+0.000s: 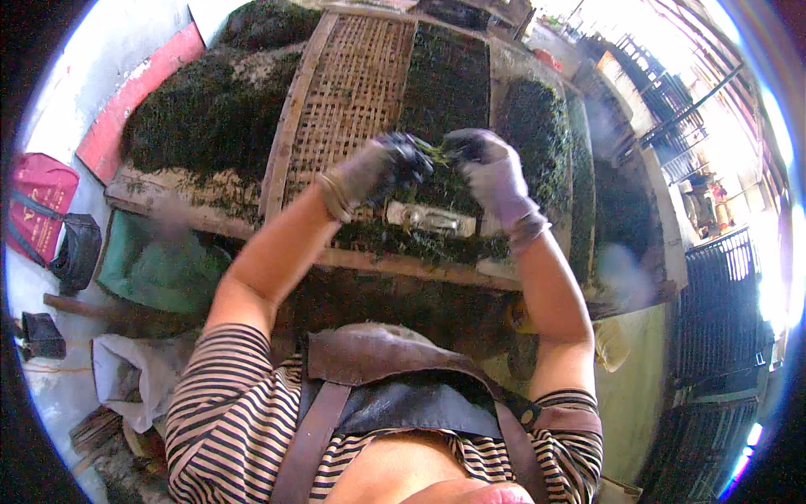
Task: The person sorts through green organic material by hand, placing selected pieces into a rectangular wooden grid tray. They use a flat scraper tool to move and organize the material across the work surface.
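Note:
In a grey-and-black work glove, my left hand (393,165) is blurred, its fingers curled over the worktable. Facing it, my right hand (494,165) wears a similar glove and is also curled. A small wisp of green plant material (434,152) spans the gap between my fingertips, pinched by both hands. Under them lies a woven bamboo screen (352,82) in a wooden frame (302,82), partly covered by a strip of dark green plant material (446,75). Just below my hands is a pale block with a shiny metal-looking piece (434,218); its kind is unclear.
Dark green heaps lie to the left (208,113) and right (529,132) of the screen. On the left are a pink bag (41,195), a black bag (79,252), a green sack (170,268) and a white sack (135,384). Dark slatted panels (721,302) stand far right.

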`<state>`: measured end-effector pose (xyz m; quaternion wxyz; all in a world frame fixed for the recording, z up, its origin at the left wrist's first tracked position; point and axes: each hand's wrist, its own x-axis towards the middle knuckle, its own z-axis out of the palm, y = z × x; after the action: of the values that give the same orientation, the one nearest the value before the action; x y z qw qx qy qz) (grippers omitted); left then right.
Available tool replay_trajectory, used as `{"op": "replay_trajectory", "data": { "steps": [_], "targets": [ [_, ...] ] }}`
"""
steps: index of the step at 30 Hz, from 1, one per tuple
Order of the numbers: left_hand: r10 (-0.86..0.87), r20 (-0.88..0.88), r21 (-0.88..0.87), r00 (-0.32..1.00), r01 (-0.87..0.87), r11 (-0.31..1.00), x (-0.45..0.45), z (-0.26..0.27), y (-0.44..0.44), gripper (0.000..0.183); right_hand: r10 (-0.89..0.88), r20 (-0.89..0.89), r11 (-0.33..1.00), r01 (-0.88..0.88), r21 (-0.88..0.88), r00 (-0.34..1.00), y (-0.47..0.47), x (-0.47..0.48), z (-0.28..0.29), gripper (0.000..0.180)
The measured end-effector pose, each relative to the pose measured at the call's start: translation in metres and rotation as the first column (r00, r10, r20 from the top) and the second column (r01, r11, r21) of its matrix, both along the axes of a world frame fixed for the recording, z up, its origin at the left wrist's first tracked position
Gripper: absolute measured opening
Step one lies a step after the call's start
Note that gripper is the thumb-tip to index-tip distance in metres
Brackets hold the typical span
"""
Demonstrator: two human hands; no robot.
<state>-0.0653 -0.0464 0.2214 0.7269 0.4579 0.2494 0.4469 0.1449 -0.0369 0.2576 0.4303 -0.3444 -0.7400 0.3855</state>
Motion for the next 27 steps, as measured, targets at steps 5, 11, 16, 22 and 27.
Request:
{"op": "replay_trajectory", "data": {
  "steps": [5,11,16,22,27],
  "targets": [
    [0.691,-0.459,0.656,0.559,-0.312,0.688,-0.158,-0.02,0.037,0.025,-0.286,0.143,0.95,0.3,-0.085,0.947,-0.007,0.076,-0.026,0.027],
    [0.352,-0.798,0.345,-0.489,0.11,0.932,-0.288,-0.06,0.021,0.029,-0.363,0.049,0.444,0.219,-0.869,0.931,-0.048,0.135,-0.161,0.026],
    [0.474,-0.839,0.479,-0.267,0.05,0.876,-0.164,-0.086,-0.016,0.041,-0.311,0.718,0.949,0.246,0.198,0.623,-0.046,0.085,-0.24,0.038],
    [0.602,-0.748,0.645,0.279,0.096,0.758,0.017,-0.15,-0.064,0.027,-0.234,0.853,0.955,0.276,0.111,0.466,-0.034,0.07,-0.2,0.034],
    [0.598,-0.767,0.634,0.233,0.136,0.761,0.073,-0.167,-0.056,0.024,-0.224,0.915,0.966,-0.045,0.253,0.335,-0.071,0.077,-0.195,0.062]
  ]
}}
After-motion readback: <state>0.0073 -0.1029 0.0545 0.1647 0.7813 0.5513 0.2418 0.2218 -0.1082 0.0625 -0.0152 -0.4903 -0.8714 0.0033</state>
